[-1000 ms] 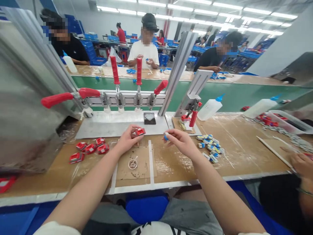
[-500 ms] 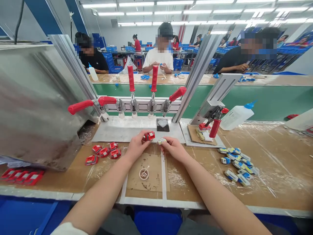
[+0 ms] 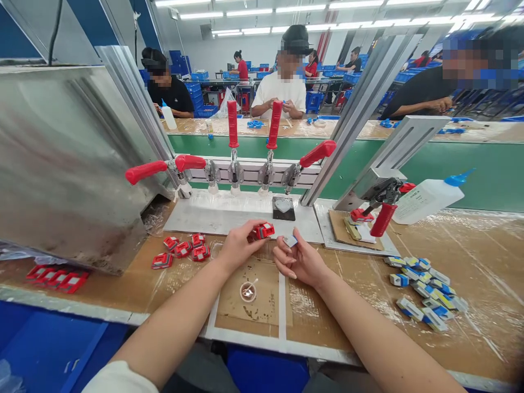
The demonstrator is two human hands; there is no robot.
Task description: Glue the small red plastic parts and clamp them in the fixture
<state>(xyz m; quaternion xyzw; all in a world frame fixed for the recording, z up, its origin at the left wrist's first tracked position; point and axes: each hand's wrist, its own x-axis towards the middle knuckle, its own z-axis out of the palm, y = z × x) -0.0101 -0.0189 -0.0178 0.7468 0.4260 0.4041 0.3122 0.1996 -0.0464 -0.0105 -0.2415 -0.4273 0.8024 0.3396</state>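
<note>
My left hand (image 3: pixel 244 243) is closed around a red plastic toy-car-like shell (image 3: pixel 264 230), held above the front edge of the white base plate. Just right of it, my right hand (image 3: pixel 301 256) pinches a small white-and-blue block (image 3: pixel 290 240) between thumb and fingers. The two parts are close together but apart. Several similar red shells (image 3: pixel 183 249) lie on the table left of my left hand. A loose pile of white, blue and yellow blocks (image 3: pixel 429 289) lies to the right. Below my hands stands a small cup (image 3: pixel 248 292) of dark stuff with a stick in it.
A row of red-handled toggle clamps (image 3: pixel 233 125) stands behind my hands, with a dark square block (image 3: pixel 284 208) on the plate. Another clamp (image 3: pixel 383 219) presses a red part at right, beside a squeeze bottle (image 3: pixel 428 201). A metal box (image 3: pixel 69 164) fills the left. Co-workers sit opposite.
My right hand has turned palm-up, tilting the white-and-blue block and showing its blue side. The red shell stays in my left hand. The whole view has shifted slightly.
</note>
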